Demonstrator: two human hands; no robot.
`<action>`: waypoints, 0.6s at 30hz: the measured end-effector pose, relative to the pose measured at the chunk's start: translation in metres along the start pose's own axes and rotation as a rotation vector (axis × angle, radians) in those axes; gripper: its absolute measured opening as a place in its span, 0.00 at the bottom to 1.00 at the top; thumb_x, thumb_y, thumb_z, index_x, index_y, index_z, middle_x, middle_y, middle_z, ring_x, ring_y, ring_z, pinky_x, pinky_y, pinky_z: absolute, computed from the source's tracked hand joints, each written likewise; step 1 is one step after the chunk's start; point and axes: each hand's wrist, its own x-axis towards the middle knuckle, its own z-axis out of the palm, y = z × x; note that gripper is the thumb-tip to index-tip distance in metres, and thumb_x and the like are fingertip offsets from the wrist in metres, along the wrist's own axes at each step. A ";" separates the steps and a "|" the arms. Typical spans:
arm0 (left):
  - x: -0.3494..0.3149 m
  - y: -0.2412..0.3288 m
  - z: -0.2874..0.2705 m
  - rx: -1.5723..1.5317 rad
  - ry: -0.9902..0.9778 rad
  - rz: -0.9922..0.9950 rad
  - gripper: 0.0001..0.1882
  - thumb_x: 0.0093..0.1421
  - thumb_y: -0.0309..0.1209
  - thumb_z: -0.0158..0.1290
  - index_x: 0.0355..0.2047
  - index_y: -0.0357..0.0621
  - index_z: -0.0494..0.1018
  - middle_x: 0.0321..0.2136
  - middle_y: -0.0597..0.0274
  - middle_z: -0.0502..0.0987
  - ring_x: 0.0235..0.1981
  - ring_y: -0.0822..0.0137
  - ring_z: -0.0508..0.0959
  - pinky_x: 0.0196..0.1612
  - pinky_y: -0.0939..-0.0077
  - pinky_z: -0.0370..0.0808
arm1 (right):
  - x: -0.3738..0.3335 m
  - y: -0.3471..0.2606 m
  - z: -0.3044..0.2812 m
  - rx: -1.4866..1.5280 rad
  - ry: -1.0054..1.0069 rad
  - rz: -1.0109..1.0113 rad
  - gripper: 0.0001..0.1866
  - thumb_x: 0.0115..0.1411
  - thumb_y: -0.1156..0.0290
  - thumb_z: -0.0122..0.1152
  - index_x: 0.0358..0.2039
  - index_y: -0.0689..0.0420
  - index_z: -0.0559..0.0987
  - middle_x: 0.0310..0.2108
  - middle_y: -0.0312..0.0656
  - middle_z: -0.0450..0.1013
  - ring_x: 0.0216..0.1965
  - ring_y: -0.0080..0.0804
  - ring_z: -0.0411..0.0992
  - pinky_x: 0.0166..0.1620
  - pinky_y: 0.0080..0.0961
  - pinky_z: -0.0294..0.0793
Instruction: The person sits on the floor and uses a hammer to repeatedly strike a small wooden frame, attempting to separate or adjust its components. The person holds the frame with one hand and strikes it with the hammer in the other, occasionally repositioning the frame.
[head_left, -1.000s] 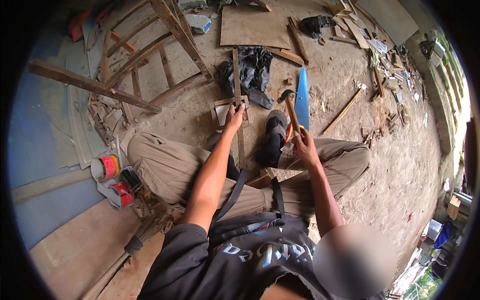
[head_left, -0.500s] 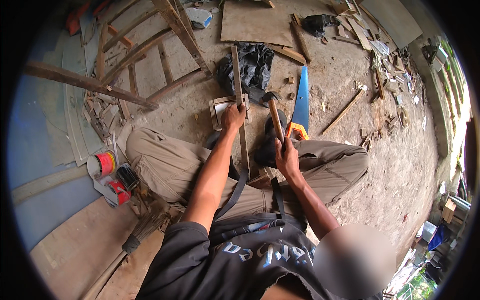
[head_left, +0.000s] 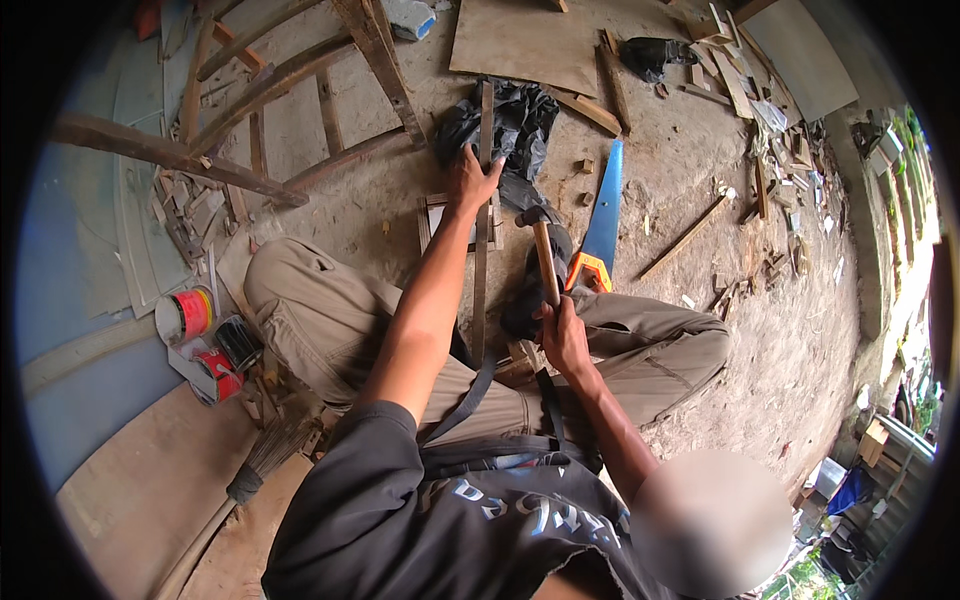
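Wooden strip [head_left: 481, 280]: one, long and narrow; it runs from between the bent legs [head_left: 655, 345] at the near end, across a box frame [head_left: 497, 230], to a black plastic bag [head_left: 530, 110] at the far end. The frame presumably props its middle.
Left hand [head_left: 469, 183]: on the far part of the strip, beyond the frame; thumb and forefinger part to either side of it, perhaps to check sideways slip (how firmly they press, I cannot tell).
Right hand [head_left: 566, 338]: fingers wrapped round the handle of a hammer [head_left: 546, 262], right of the strip.
Hammer: wooden handle, dark head at the far end; held low on the handle, which leaves the head clear of the fingers.
Saw [head_left: 604, 215]: blue blade, orange grip; on the floor right of the hammer, grip toward the person, seemingly for easy reach.
Wood offcuts [head_left: 587, 166]: small blocks, left of the blade.
Tins [head_left: 217, 373]: red-labelled, near left, beside the knee, apart from the strip.
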 end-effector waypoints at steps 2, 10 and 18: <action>0.009 -0.001 0.009 -0.110 -0.093 -0.101 0.36 0.61 0.51 0.49 0.55 0.29 0.59 0.46 0.32 0.71 0.47 0.40 0.73 0.51 0.53 0.70 | 0.002 -0.007 0.001 0.010 -0.012 -0.012 0.11 0.69 0.66 0.46 0.39 0.63 0.66 0.23 0.48 0.74 0.18 0.38 0.73 0.23 0.35 0.70; 0.013 0.021 0.026 -0.226 0.024 -0.253 0.24 0.64 0.47 0.46 0.41 0.33 0.64 0.33 0.35 0.76 0.36 0.39 0.77 0.36 0.50 0.74 | 0.007 -0.043 0.006 -0.060 0.081 0.235 0.12 0.67 0.66 0.49 0.42 0.62 0.67 0.22 0.56 0.71 0.25 0.58 0.73 0.26 0.43 0.68; 0.015 0.021 0.037 -0.170 0.072 -0.331 0.25 0.59 0.46 0.52 0.40 0.32 0.65 0.32 0.36 0.77 0.34 0.39 0.78 0.37 0.52 0.76 | 0.014 -0.038 0.007 -0.158 0.116 0.215 0.12 0.67 0.65 0.49 0.42 0.62 0.69 0.19 0.54 0.70 0.20 0.53 0.71 0.24 0.40 0.66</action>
